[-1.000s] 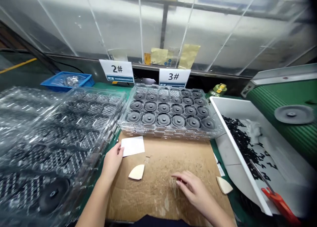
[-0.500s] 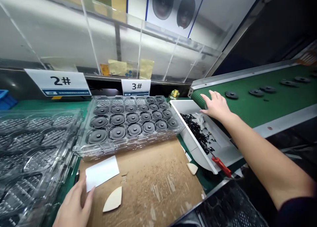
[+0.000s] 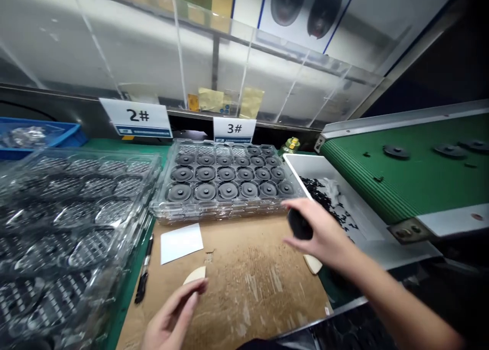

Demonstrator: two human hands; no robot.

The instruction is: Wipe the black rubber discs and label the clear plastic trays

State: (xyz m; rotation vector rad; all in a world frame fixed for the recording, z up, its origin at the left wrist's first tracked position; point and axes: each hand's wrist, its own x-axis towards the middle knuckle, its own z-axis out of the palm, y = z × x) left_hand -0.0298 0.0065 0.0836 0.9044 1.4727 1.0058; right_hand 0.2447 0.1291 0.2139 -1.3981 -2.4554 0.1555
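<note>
My right hand (image 3: 321,233) grips a black round disc (image 3: 299,224) at its rim, above the right part of the brown cardboard sheet (image 3: 244,258). Over the cardboard's near left part, my left hand (image 3: 175,309) holds nothing, its thumb a little apart from the fingers. Its fingertips partly cover a cream wedge-shaped piece (image 3: 195,275); whether they touch it I cannot tell. Behind the cardboard, a clear plastic tray (image 3: 162,207) bears several rows of similar discs, with some pockets at the back unfilled.
At left lie clear trays (image 3: 103,268) and a blue bin (image 3: 72,136). A black pen (image 3: 143,278) lies beside a white card (image 3: 182,244). On the right, a white tray (image 3: 367,222) contains small black parts, next to a green conveyor (image 3: 431,187) carrying discs.
My right hand has come back from the conveyor's end to above the cardboard, now with a disc in it. My left hand has moved right, toward the cream wedge. The view has shifted.
</note>
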